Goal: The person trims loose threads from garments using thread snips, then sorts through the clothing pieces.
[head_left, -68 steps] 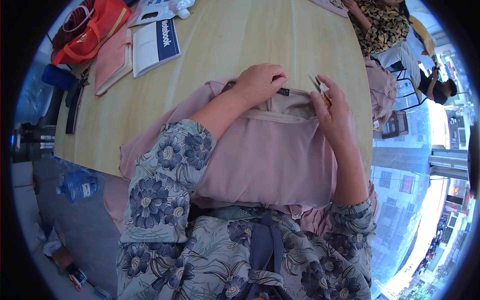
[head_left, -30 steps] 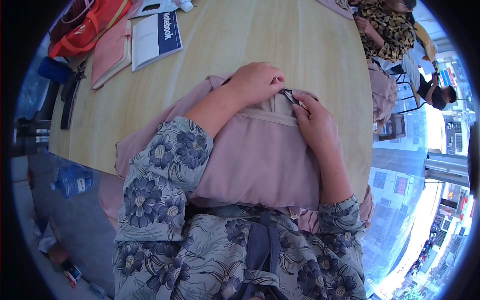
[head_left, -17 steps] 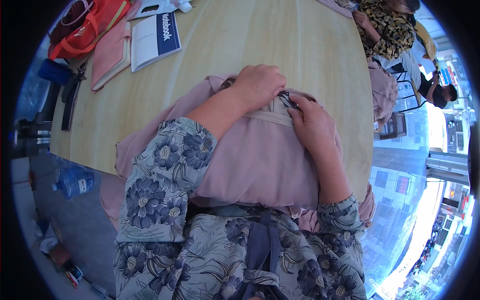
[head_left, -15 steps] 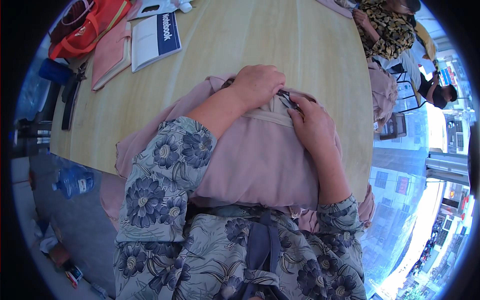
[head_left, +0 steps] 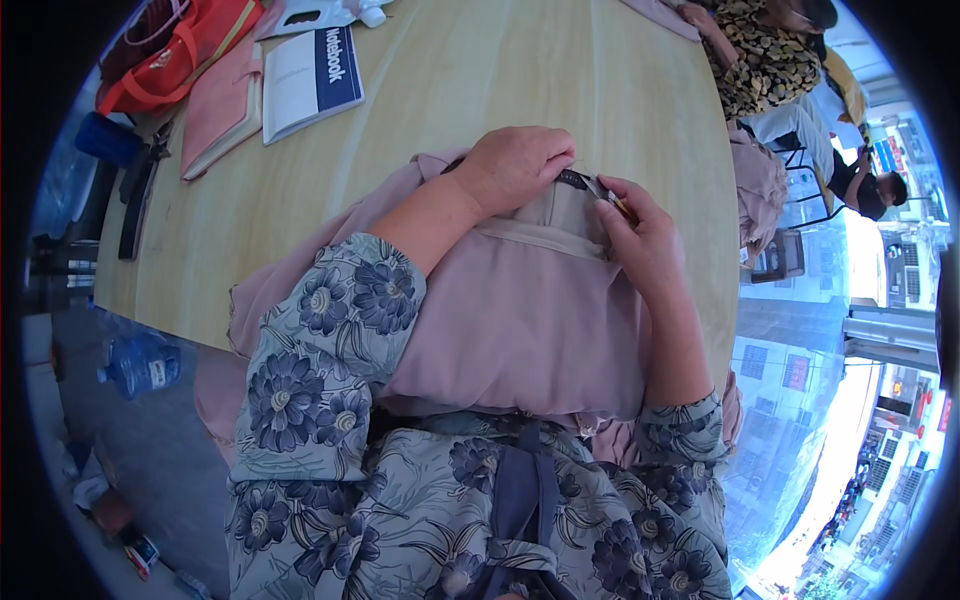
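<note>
A dusty-pink garment [head_left: 520, 320] is bunched over the table edge and my lap, with a beige inner band [head_left: 545, 240] across its top. At the far edge of the cloth, my left hand [head_left: 515, 170] is closed in a pinch on the garment, right beside a small dark label [head_left: 572, 179]. My right hand [head_left: 645, 235] is closed round small thread snips [head_left: 622, 208], mostly hidden by the fingers. Their metal tip points toward the label, just right of it. Flowered grey-blue sleeves cover my upper forearms.
On the table [head_left: 470, 80] at far left lie a white-and-blue notebook [head_left: 312, 85], a pink notebook [head_left: 218, 110] and a red bag [head_left: 175, 65]. A water bottle [head_left: 140, 365] stands on the floor at left. Another person [head_left: 765, 55] sits at the far right, near pink cloth [head_left: 755, 185].
My right hand has moved slightly right and away from my left hand, carrying the snips, so the dark label shows more. My left hand keeps its pinch on the garment.
</note>
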The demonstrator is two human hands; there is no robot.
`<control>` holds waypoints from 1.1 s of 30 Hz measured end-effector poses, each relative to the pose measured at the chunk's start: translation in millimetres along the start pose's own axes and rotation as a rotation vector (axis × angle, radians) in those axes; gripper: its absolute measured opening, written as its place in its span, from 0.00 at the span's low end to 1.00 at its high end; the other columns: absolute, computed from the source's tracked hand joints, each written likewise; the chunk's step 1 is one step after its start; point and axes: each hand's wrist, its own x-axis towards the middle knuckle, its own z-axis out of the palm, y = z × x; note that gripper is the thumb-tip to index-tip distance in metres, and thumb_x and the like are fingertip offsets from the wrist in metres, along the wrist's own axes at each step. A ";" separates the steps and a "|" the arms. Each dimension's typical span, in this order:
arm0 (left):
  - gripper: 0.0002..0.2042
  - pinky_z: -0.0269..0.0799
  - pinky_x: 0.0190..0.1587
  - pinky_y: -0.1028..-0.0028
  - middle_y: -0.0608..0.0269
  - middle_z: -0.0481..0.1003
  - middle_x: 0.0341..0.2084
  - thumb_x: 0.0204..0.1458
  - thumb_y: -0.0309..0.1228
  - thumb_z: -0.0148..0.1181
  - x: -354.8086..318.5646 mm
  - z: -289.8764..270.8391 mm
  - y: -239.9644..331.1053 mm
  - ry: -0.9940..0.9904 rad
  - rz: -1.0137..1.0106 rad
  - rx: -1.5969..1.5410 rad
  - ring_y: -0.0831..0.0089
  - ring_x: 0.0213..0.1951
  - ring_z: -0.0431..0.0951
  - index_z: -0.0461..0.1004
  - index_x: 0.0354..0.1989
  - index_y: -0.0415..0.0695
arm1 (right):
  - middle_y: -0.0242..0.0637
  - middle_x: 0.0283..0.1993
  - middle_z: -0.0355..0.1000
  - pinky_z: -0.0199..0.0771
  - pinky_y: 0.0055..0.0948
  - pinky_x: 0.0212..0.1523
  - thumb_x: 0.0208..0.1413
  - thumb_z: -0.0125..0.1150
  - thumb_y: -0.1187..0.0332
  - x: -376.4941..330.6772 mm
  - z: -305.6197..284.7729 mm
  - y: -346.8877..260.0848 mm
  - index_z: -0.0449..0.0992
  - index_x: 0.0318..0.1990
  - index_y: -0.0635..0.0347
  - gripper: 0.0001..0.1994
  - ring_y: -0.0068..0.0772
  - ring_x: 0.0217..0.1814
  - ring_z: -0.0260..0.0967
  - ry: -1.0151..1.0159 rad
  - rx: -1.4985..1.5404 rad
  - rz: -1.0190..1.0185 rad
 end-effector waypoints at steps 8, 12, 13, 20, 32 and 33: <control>0.03 0.68 0.30 0.67 0.57 0.72 0.23 0.50 0.27 0.53 -0.2 -0.2 2.2 0.074 0.134 0.013 0.60 0.27 0.72 0.70 0.30 0.42 | 0.38 0.32 0.74 0.69 0.26 0.36 0.50 0.56 0.61 7.2 -2.7 -7.2 0.74 0.46 0.51 0.15 0.30 0.33 0.71 -0.059 -0.019 0.057; 0.03 0.68 0.30 0.67 0.58 0.71 0.22 0.49 0.27 0.53 0.9 0.2 2.6 0.080 0.155 0.011 0.60 0.27 0.72 0.69 0.30 0.42 | 0.36 0.31 0.73 0.68 0.25 0.34 0.50 0.56 0.61 12.2 0.3 -2.1 0.75 0.45 0.51 0.14 0.27 0.31 0.69 -0.054 0.019 0.043; 0.03 0.68 0.30 0.67 0.58 0.71 0.22 0.49 0.27 0.53 1.4 0.7 2.1 0.081 0.155 0.008 0.60 0.27 0.72 0.69 0.30 0.42 | 0.36 0.30 0.73 0.68 0.25 0.34 0.50 0.56 0.62 13.3 0.7 -1.5 0.75 0.45 0.51 0.14 0.26 0.30 0.69 -0.046 0.017 0.031; 0.03 0.68 0.30 0.67 0.57 0.72 0.24 0.49 0.26 0.52 0.4 -1.4 3.1 0.078 0.150 -0.002 0.60 0.27 0.72 0.69 0.30 0.42 | 0.33 0.26 0.71 0.67 0.25 0.32 0.51 0.56 0.62 13.3 2.3 -1.3 0.75 0.44 0.51 0.13 0.24 0.28 0.66 -0.037 0.036 0.028; 0.05 0.65 0.32 0.76 0.65 0.70 0.22 0.50 0.29 0.53 4.1 -1.1 -8.8 -0.036 -0.140 -0.434 0.76 0.26 0.68 0.71 0.29 0.39 | 0.35 0.27 0.71 0.67 0.24 0.32 0.51 0.56 0.63 14.2 -0.9 -5.0 0.74 0.45 0.53 0.14 0.25 0.28 0.67 -0.076 0.078 -0.003; 0.05 0.64 0.34 0.80 0.71 0.69 0.23 0.52 0.28 0.52 2.7 -1.8 -5.8 -0.068 -0.169 -0.444 0.83 0.28 0.66 0.70 0.30 0.39 | 0.35 0.27 0.71 0.67 0.24 0.33 0.51 0.56 0.63 11.9 -1.8 -5.6 0.74 0.45 0.52 0.14 0.25 0.29 0.67 -0.087 0.061 0.004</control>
